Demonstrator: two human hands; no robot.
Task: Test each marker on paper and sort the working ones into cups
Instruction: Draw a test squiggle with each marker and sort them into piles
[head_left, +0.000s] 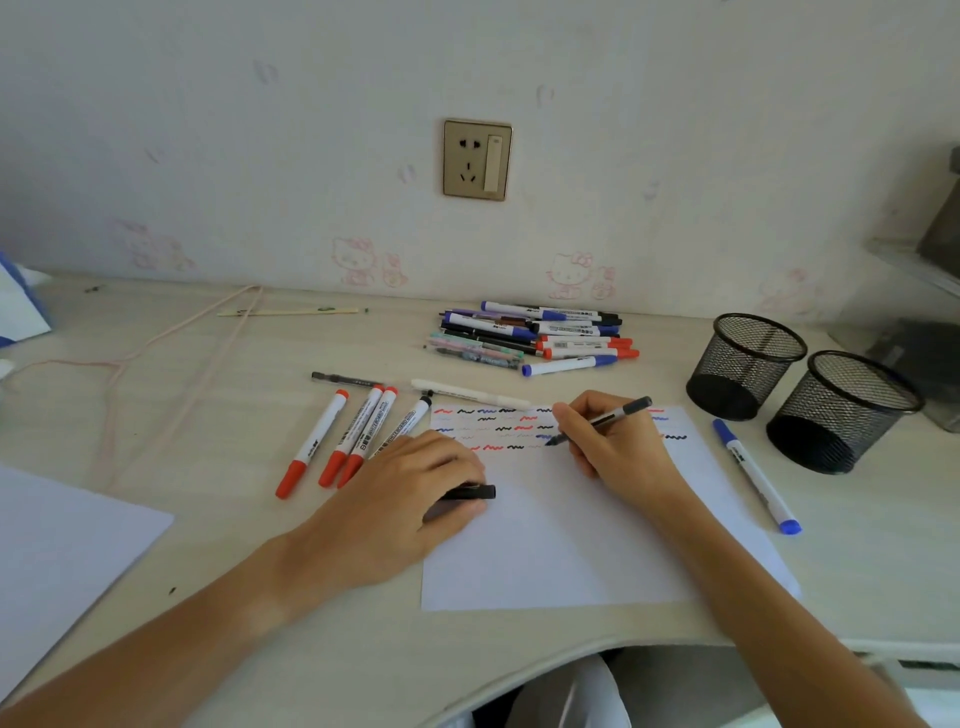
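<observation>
Marker (600, 422), a slim grey-black pen, sits pinched between the thumb and fingers of the right hand (613, 441), tilted with its tip down on the paper (571, 530) among rows of red, blue and black squiggles near the sheet's top edge. The left hand (410, 493) rests on the paper's left edge with its fingers curled round a black cap (475, 491), which sticks out to the right of the fingertips. Just left of that hand, three red-capped markers (343, 441) lie side by side on the surface (234, 519), caps toward the person, and a black-tipped marker (410, 418) lies partly under the hand. Beyond them a thin dark pen (345, 379) and a white pen (467, 393) lie across, the white one touching the paper's top edge. Farther back, near the wall, a pile of markers (535, 338) in blue, red, black and pastel colours lies heaped. To the right of the paper a blue marker (756, 475) lies alone on the surface, near two black mesh cups (800, 389) that stand upright just beside each other; whether they hold anything I cannot tell. A second sheet (62, 551) lies at the left edge, and a socket (477, 159) is set in the wall.
</observation>
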